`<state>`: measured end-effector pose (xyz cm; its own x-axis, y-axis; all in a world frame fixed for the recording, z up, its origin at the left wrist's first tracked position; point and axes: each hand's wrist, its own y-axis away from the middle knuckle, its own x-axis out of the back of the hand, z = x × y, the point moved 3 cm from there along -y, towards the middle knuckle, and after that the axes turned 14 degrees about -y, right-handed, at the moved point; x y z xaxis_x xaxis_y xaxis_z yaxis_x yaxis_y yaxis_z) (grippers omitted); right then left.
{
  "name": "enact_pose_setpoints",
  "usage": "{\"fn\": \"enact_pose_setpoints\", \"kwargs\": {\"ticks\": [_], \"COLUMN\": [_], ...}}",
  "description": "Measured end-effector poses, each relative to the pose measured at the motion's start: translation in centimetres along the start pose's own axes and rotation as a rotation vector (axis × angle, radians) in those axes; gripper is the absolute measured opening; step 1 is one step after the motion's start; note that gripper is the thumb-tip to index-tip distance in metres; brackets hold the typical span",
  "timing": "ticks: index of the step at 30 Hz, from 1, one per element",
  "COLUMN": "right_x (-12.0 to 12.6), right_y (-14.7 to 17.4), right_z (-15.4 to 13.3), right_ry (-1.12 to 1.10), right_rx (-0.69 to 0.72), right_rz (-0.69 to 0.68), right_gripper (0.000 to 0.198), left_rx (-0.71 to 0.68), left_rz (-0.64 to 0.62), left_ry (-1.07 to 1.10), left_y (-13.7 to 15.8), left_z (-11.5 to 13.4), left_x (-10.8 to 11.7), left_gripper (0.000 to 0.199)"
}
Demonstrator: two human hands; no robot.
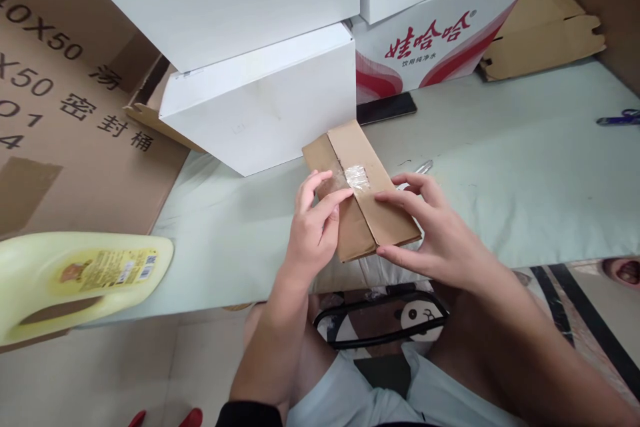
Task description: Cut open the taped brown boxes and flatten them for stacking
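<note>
A small, flat brown cardboard box (pixel 395 220) lies at a slant near the front edge of the table. A seam runs along its top, and a patch of clear tape (pixel 357 177) bridges the middle of it. My left hand (pixel 320 223) rests over the left side, its index fingertip touching the box at the tape's near end and its fingers apart. My right hand (pixel 435 230) grips the right side, fingers on top and thumb at the near corner. Behind the right fingers, a clear plastic object (pixel 424 167) is partly hidden.
White boxes (pixel 270 100) stand behind, with a black phone (pixel 387 109) beside them. A yellow jug (pixel 100 273) is at left, near a large printed carton (pixel 75 120). Blue-handled scissors (pixel 620 119) lie far right on the pale green tablecloth (pixel 500 167).
</note>
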<state>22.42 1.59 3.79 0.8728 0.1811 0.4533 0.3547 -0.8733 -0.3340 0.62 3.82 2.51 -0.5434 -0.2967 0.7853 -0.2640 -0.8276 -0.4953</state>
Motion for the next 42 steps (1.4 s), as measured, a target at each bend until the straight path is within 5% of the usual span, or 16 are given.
{"fn": "enact_pose_setpoints", "kwargs": {"ticks": [4, 10, 15, 18, 22, 26, 29, 35, 38, 42], "right_x": [-0.3, 0.2, 0.2, 0.3, 0.4, 0.2, 0.0, 1.2, 1.6, 1.5], "right_y": [-0.1, -0.7, -0.7, -0.7, -0.8, -0.7, -0.5, -0.3, 0.0, 0.6], "right_z": [0.1, 0.1, 0.3, 0.4, 0.4, 0.5, 0.6, 0.9, 1.2, 0.1], "right_ry": [-0.006, -0.028, -0.022, -0.039, -0.063, -0.120, -0.135, 0.030, -0.121, -0.273], "right_rx": [-0.014, -0.033, -0.046, -0.053, -0.062, -0.097, -0.135, -0.229, -0.339, -0.205], "right_rz": [-0.004, 0.226, 0.269, 0.269, 0.246, 0.243, 0.255, 0.539, 0.649, 0.737], "right_gripper": [0.066, 0.030, 0.027, 0.027, 0.028, 0.033, 0.037, 0.019, 0.020, 0.033], "left_rx": [-0.015, -0.039, -0.225, -0.216, -0.145, -0.060, -0.007, -0.157, -0.215, -0.220], "left_rz": [-0.029, -0.041, -0.120, -0.155, -0.029, 0.149, 0.161, 0.142, 0.115, 0.044], "left_ry": [0.007, -0.037, -0.121, -0.114, -0.013, 0.177, 0.173, 0.095, -0.034, -0.051], "left_y": [0.3, 0.3, 0.0, 0.0, 0.1, 0.3, 0.3, 0.0, 0.1, 0.3], "left_z": [-0.2, 0.3, 2.9, 3.6, 2.7, 1.0, 0.6, 2.5, 3.6, 3.9], "left_x": [-0.6, -0.9, -0.5, -0.4, 0.2, 1.1, 1.4, 2.2, 2.3, 2.0], "left_gripper": [0.045, 0.046, 0.045, 0.038, 0.026, 0.034, 0.037, 0.029, 0.014, 0.020]}}
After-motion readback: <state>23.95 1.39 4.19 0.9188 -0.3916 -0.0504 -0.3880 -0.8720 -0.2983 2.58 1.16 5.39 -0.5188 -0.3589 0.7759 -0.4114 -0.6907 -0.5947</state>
